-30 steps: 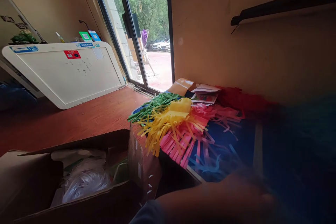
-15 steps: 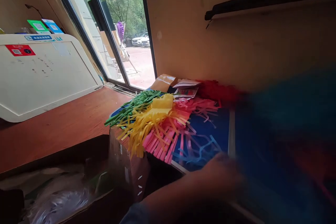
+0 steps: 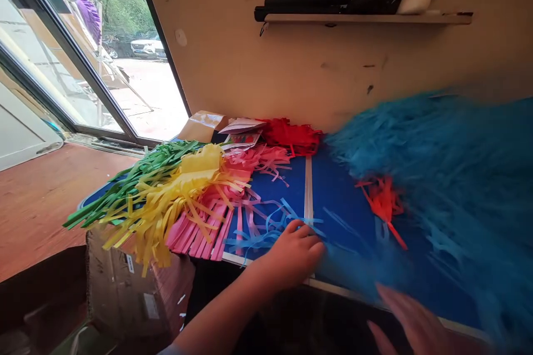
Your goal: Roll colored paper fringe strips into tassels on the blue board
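My left hand (image 3: 296, 253) lies on the blue table top (image 3: 333, 194) near its front edge, its fingers curled down onto a small tangle of light blue paper strips (image 3: 266, 233). At the bottom right, my right hand (image 3: 406, 319) is smeared by motion, just below a large mass of blue paper fringe (image 3: 449, 177) that covers the right side of the table and is also blurred. A small bunch of orange-red strips (image 3: 385, 202) lies between the two hands.
Green (image 3: 137, 175), yellow (image 3: 183, 188), pink (image 3: 216, 216) and red (image 3: 291, 136) fringe bundles lie on the left and back of the table. A cardboard box (image 3: 137, 294) stands below its left edge. A wall shelf (image 3: 366, 18) hangs above, and a glass door (image 3: 83, 66) is at the left.
The view has swung right and down. My left hand has come forward onto the light blue strips. The blue fringe mass and my right hand have come into view at the right.
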{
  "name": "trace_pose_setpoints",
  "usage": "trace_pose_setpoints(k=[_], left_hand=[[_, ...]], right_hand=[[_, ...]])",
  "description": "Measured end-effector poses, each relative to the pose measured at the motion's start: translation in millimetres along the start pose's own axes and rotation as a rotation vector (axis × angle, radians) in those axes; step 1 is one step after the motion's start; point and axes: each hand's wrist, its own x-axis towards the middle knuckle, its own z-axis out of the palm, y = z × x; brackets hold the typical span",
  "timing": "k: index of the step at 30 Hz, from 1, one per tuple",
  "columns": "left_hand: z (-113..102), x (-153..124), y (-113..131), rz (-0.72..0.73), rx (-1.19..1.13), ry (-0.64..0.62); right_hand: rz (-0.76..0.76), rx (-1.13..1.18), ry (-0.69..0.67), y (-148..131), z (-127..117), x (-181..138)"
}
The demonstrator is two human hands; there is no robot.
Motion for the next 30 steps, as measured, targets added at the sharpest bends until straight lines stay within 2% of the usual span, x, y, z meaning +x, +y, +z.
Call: trace_pose_setpoints(k=[4, 6, 11, 14, 16, 18, 19, 20, 21, 23, 25, 28, 30], left_hand=[[-1.3, -1.7, -0.9, 0.007, -0.009, 0.057], [-2.2, -2.9, -1.0, -0.038, -0.021, 0.118], [-4.3, -2.0, -3.8, -0.382, -0.121, 0.214], [-5.0, 0.4, -7.0, -0.601, -0.051, 0.250], [-6.8, 0.7, -7.2, -0.696, 0.025, 0.357], [-9.4, -0.7, -4.3, -0.639, 0.054, 0.526], [-10.5, -2.0, -1.7, -0.526, 0.043, 0.578], [-11.1, -3.5, 1.5, -0.378, 0.020, 0.579], [-11.2, -4.9, 4.8, -0.226, -0.008, 0.527], [-10.0, -7.0, 10.7, -0.047, -0.032, 0.332], [-8.4, -7.2, 13.6, -0.090, -0.024, 0.171], [-8.2, -3.6, 11.7, -0.250, -0.002, 0.086], [-8.6, 0.0, 8.7, -0.293, 0.010, 0.044]], right_hand=[[-0.011, -0.049, -0.024, 4.1, 28.5, 30.6], [-0.039, -0.020, -0.054, 5.3, 38.1, 37.1], [-0.058, 0.078, -0.072, 7.3, 49.2, 32.9], [-0.067, 0.068, -0.055, 6.3, 53.4, 31.7], [-0.085, 0.059, -0.029, 4.8, 55.0, 33.1], [-0.100, 0.073, -0.012, 3.0, 55.1, 35.2], [-0.100, 0.084, -0.007, 2.2, 54.6, 36.1], [-0.102, 0.094, 0.001, 1.5, 53.8, 36.8], [-0.101, 0.101, 0.007, 1.0, 52.8, 37.2], [-0.091, 0.116, 0.013, 0.6, 50.4, 37.1], [-0.069, 0.131, 0.013, 1.3, 48.2, 35.7], [-0.007, 0.104, -0.007, 3.3, 46.3, 33.0], [0.045, 0.033, -0.033, 3.8, 45.6, 33.1]])
